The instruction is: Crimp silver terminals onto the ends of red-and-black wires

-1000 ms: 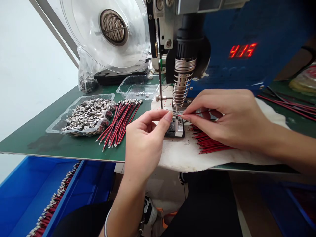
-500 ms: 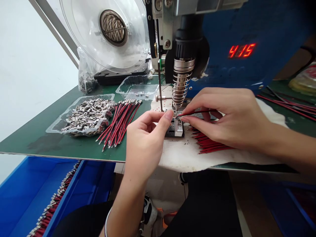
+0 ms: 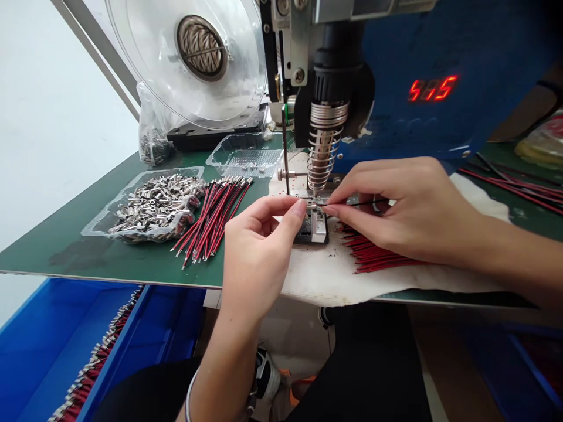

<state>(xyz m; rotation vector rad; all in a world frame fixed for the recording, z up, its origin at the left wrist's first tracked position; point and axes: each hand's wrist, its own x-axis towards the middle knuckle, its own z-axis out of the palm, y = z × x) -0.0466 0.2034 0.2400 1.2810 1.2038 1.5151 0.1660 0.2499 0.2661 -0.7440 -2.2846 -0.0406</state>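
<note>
My left hand has thumb and index finger pinched on a small metal connector, partly hidden by the fingertips. From the right, my right hand grips a thin wire between thumb and fingers, its black side showing. The wire's front end meets the connector under the soldering tip, just above a small metal fixture. Whether tip and joint touch, I cannot tell. Below my right hand lies a bundle of red and black wires on a white cloth.
A clear tray heaped with metal connectors stands left, beside finished-looking wires with connectors. Behind are another clear tray and a large clear spool. The blue machine rises close behind my hands. Blue bins sit below the table.
The wire has turned in my right hand: red showed along it before, now black. My right hand has shifted slightly right. My left hand has barely moved. The red display digits look different.
</note>
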